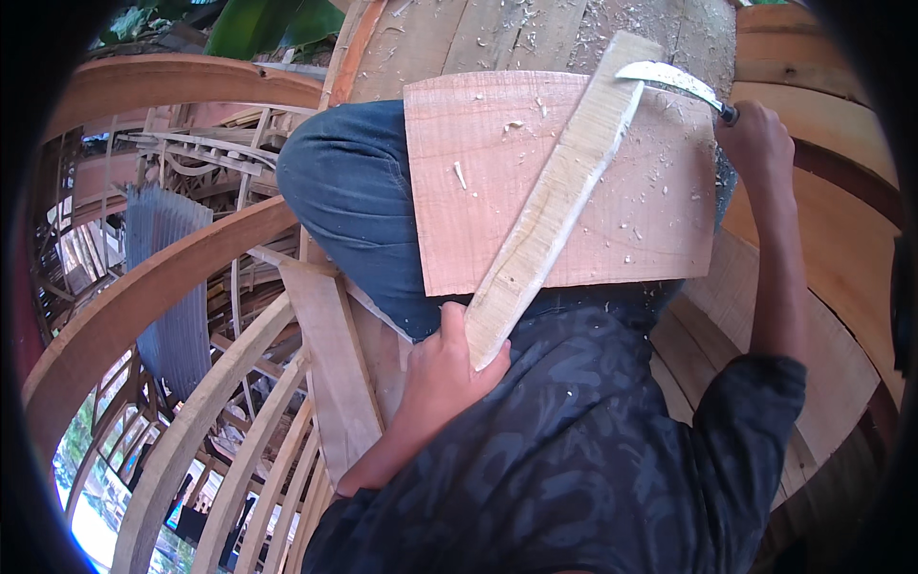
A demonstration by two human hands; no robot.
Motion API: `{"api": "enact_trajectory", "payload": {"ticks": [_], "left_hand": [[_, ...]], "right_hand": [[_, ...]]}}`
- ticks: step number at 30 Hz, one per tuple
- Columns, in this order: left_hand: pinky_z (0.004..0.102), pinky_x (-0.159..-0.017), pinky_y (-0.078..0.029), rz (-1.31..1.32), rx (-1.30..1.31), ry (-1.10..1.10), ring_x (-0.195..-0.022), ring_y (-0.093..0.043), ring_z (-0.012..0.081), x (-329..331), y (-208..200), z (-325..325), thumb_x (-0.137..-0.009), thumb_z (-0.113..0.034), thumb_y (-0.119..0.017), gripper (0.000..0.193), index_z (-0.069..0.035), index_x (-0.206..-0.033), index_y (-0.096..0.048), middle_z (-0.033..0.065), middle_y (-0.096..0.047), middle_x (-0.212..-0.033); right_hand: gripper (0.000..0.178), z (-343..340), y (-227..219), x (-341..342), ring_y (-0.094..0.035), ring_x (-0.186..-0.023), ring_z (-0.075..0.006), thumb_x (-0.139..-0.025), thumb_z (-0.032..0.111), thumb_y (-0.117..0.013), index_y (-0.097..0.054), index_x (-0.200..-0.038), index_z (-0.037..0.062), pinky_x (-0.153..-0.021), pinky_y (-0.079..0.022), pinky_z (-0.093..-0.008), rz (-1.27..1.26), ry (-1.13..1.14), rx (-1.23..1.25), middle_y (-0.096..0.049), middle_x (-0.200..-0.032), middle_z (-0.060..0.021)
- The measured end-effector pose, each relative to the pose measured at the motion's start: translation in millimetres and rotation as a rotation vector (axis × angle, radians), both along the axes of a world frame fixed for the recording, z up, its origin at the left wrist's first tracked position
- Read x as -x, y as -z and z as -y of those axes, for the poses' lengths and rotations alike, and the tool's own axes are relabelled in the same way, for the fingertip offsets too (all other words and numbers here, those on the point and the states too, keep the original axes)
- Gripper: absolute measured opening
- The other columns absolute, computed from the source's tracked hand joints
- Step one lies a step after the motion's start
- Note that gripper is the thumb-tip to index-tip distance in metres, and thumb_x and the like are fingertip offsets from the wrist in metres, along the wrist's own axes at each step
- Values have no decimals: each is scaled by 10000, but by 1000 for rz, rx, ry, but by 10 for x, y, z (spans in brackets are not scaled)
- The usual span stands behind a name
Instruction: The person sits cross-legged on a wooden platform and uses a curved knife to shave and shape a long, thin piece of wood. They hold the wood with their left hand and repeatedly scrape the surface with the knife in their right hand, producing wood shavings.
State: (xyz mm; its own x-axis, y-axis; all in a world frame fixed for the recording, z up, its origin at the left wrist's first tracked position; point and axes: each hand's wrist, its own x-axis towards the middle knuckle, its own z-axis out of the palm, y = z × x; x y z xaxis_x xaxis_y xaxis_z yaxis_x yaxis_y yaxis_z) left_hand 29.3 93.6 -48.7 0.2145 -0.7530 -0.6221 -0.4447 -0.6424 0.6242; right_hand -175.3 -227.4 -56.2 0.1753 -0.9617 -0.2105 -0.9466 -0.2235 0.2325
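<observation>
A long, rough wooden strip (559, 196) slants across a reddish board (660, 225) that lies over my lap. My left hand (449, 368) is closed around the strip's near end, close to my body. In my right hand (755, 139), at the upper right, is the dark handle of a curved knife (679, 78). Its pale, hooked blade points left, with the tip at the strip's right edge near the far end; I cannot tell whether it is cutting in. That edge of the strip looks freshly pared and paler. Small shavings (461, 175) are scattered on the board.
My bent knee (344, 182) sticks out left of the board. Planks strewn with shavings (516, 38) lie beyond it. Curved wooden ribs (206, 435) and a long curved beam (143, 287) rise at the left, with a loose plank (330, 359) beside me. Curved planking (813, 115) stands at the right.
</observation>
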Motion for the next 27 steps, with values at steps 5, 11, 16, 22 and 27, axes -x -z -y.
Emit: {"api": "enact_trajectory", "payload": {"ticks": [5,11,16,22,27], "left_hand": [[501,-677,-488,-47,-29,-37,-765,-618,443,11,31,31,-771,-240,-664,420,10,-1002,-419,277,-619,-795],[482,-706,-489,-187,-17,-87,-812,-615,446,-59,64,61,-769,-215,-655,433,48,-1045,-451,281,-621,-826],[465,-695,-497,-237,49,-105,-804,-618,446,-52,120,47,-764,-191,-648,405,54,-1029,-464,285,-618,-814],[468,-664,-496,-187,10,-62,-775,-617,445,-65,84,85,-759,-182,-645,384,48,-1003,-457,287,-610,-774],[468,-663,-490,-227,-17,-11,-780,-613,446,-57,150,-42,-756,-188,-654,378,42,-983,-458,289,-607,-774]], "right_hand": [[189,-276,-137,-103,-631,-713,-357,-786,236,-589,-669,-768,66,-658,-500,-446,139,-210,52,-631,-723,-184],[103,-863,-97,-244,-629,-611,-301,-720,184,-620,-653,-699,89,-574,-496,-398,285,-422,-111,-614,-630,-132],[93,-829,62,-125,-619,-583,-291,-703,179,-624,-640,-692,88,-551,-490,-383,269,-447,-19,-607,-619,-112],[125,-447,152,-69,-636,-656,-308,-737,221,-621,-659,-727,102,-599,-501,-413,238,-420,121,-635,-681,-115],[184,-40,10,83,-648,-734,-329,-786,262,-603,-682,-798,96,-665,-511,-419,41,-76,196,-654,-763,-150]]}}
